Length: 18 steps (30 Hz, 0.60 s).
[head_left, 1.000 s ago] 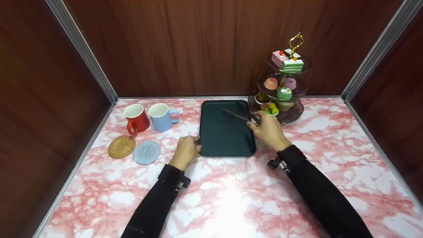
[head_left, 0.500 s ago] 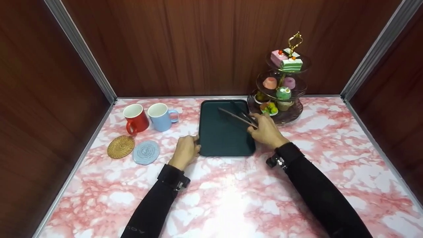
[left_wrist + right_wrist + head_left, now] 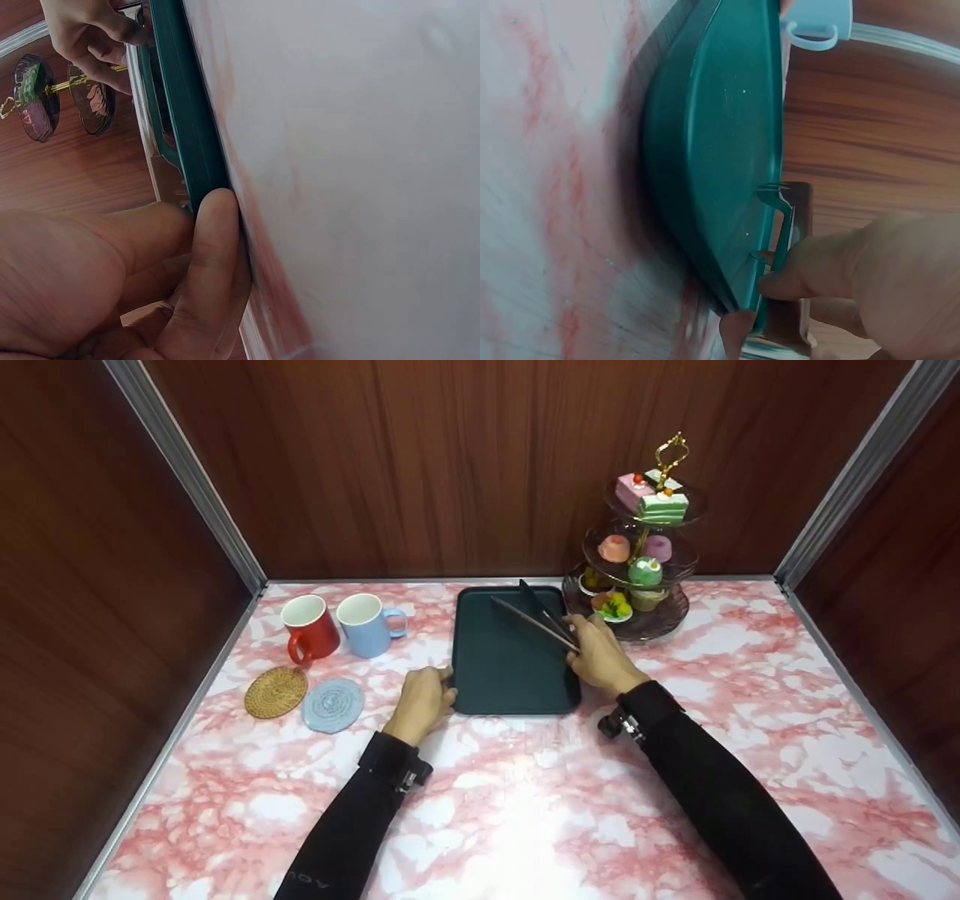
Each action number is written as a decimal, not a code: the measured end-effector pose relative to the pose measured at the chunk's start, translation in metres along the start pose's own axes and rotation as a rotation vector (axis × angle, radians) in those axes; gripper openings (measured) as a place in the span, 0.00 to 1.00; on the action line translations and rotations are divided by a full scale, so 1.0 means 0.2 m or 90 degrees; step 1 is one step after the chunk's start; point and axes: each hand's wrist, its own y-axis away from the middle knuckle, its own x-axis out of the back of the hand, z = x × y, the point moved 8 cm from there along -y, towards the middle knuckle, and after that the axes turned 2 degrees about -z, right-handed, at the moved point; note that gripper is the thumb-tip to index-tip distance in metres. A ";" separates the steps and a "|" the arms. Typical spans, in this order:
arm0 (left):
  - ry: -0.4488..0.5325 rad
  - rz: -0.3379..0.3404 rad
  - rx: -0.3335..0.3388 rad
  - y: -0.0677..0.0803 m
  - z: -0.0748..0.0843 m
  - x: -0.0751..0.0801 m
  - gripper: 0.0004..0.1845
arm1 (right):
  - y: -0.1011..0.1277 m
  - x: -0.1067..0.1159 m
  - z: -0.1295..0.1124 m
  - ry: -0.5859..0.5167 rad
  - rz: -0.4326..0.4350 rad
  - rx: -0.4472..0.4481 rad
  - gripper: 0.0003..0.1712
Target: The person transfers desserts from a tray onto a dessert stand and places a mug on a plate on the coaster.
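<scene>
A dark green rectangular tray (image 3: 517, 682) lies on the table. My left hand (image 3: 421, 701) pinches its left rim near the front corner; in the left wrist view, the thumb and fingers (image 3: 214, 247) meet at the tray edge. At the right rim, my right hand (image 3: 604, 656) holds metal tongs (image 3: 534, 622) over the tray. The two arms of the tongs stand apart, pointing to the back left with nothing between them. One tip looks fork-shaped in the right wrist view, where the tongs (image 3: 784, 236) reach over the tray's surface.
A three-tier stand (image 3: 652, 626) with cakes and small pastries is close behind my right hand. To the left are a red mug (image 3: 315, 634), a light blue mug (image 3: 367, 634), a woven tan coaster (image 3: 276, 692) and a blue-grey coaster (image 3: 333, 705). Panels surround the table.
The tongs' arms have spread, from one visible arm to two standing apart. My right hand has shifted slightly left. My left hand and the tray have stayed put.
</scene>
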 end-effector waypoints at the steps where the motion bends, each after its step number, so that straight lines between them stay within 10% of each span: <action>1: 0.002 0.000 0.002 0.00 0.00 0.00 0.21 | 0.00 0.00 0.00 0.000 0.003 0.006 0.35; 18: -0.022 0.008 -0.008 0.00 0.00 0.00 0.20 | 0.04 0.03 0.02 0.006 0.016 0.010 0.34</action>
